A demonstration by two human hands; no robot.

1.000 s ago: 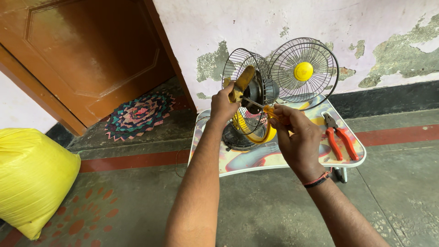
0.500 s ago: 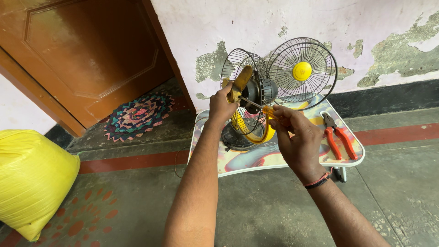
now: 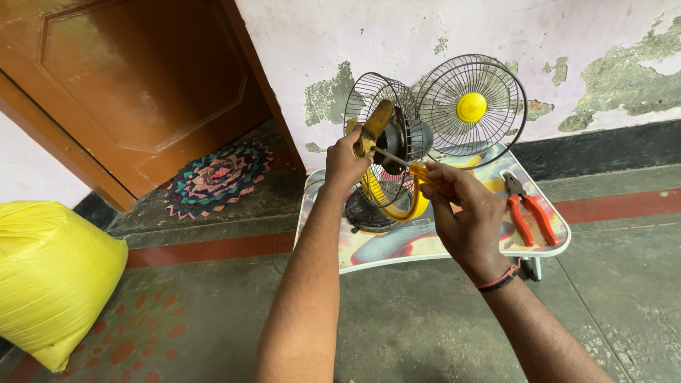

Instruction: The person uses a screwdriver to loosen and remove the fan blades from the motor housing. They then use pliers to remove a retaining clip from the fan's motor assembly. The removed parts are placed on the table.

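A small table fan with a rear wire guard and yellow blades stands on a low printed table. My left hand grips one yellow blade at the fan's left side. My right hand holds an orange-handled screwdriver, its metal shaft pointing up-left with the tip at the dark hub in the fan's middle. The detached front wire guard with a yellow centre cap leans against the wall behind the fan.
Red-handled pliers lie on the table's right side. A brown wooden door stands at the left, a patterned round mat before it. A yellow sack sits on the floor at the far left. The peeling wall is close behind.
Both hands stay in the same grip on the blade and the screwdriver. The view has shifted slightly; nothing else moved.
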